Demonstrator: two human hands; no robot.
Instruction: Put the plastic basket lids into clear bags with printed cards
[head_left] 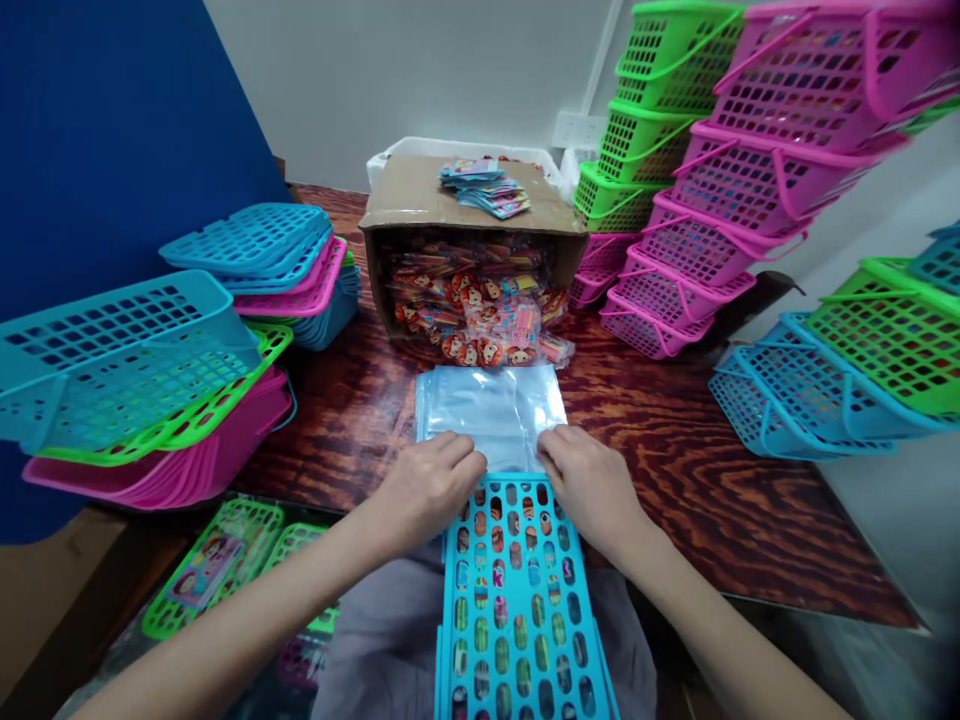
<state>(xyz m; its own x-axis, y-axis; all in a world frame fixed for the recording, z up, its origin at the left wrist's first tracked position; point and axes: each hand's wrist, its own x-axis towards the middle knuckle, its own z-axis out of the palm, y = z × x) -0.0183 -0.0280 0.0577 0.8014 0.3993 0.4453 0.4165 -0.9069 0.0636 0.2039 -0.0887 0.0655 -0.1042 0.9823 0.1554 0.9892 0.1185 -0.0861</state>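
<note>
Left hand (433, 484) at 11 o'clock, right hand (592, 486) at 1, seemingly pinched tight on clear plastic bag (491, 405); uneven tugging could split it against corners of blue perforated plastic basket (517, 588).

We log a light-blue plastic basket (516, 586), flat latticed face up, rows of rounded slots, straight rim across the far end. It lies lengthwise over the lap (375, 625), near end cut off by the frame. Through the slots we see multicolored printed contents, with pink, green and tan patches; exact items unclear. Past the far rim we have clear plastic bags (487, 400), stacked flat on the tabletop (645, 440), glossy, slightly wrinkled, edges offset at left. Whether rim and film overlap, we can't tell.
</note>
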